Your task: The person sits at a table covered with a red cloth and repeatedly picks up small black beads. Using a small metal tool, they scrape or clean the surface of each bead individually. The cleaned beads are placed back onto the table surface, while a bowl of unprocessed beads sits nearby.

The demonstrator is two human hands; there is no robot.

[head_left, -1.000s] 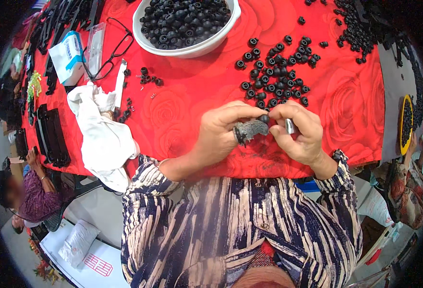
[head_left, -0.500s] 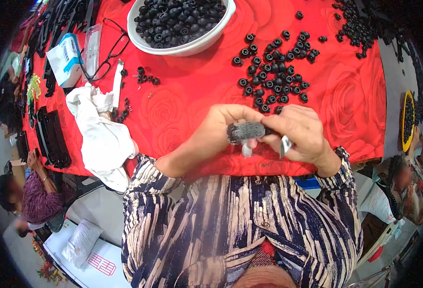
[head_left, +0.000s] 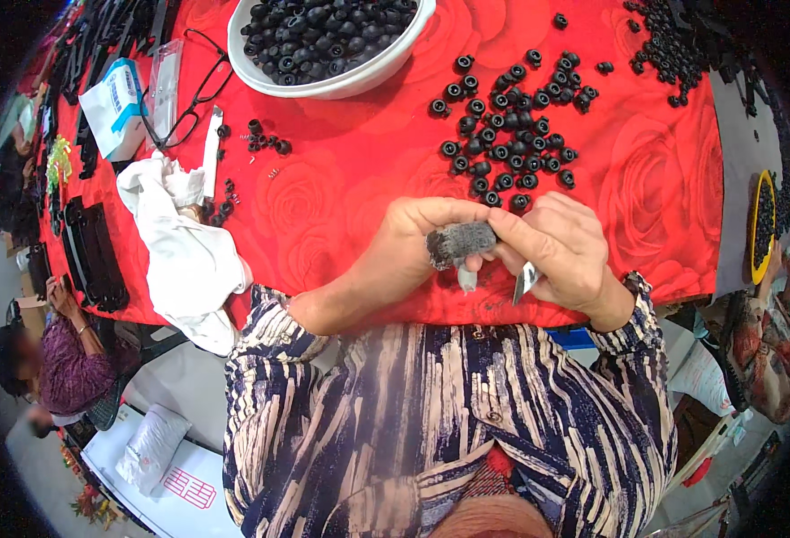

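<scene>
My left hand [head_left: 397, 249] is closed near the table's front edge, its fingertips meeting those of my right hand [head_left: 563, 253]. A worn grey cloth wrap [head_left: 465, 240] surrounds one digit of my left hand, dark at one end. Below it a white wrap [head_left: 468, 279] covers another fingertip. Whatever the left fingers pinch is hidden. From under my curled right fingers sticks a small flat metal blade [head_left: 525, 282], pointing down toward me. Just beyond both hands lies a loose spread of small black round parts with hollow ends [head_left: 513, 143].
A white bowl [head_left: 341, 87] heaped with black parts stands at the far middle. Left lie a white cloth [head_left: 184, 269], glasses [head_left: 189, 121], a white-blue packet [head_left: 117, 108] and small springs [head_left: 274, 173]. Black strips [head_left: 94, 255] lie farther left; co-workers sit at both sides.
Both hands stay together at almost the same spot. The right hand and its blade have turned slightly, and the dark bit seen between the fingertips is now covered. The view has shifted a little.
</scene>
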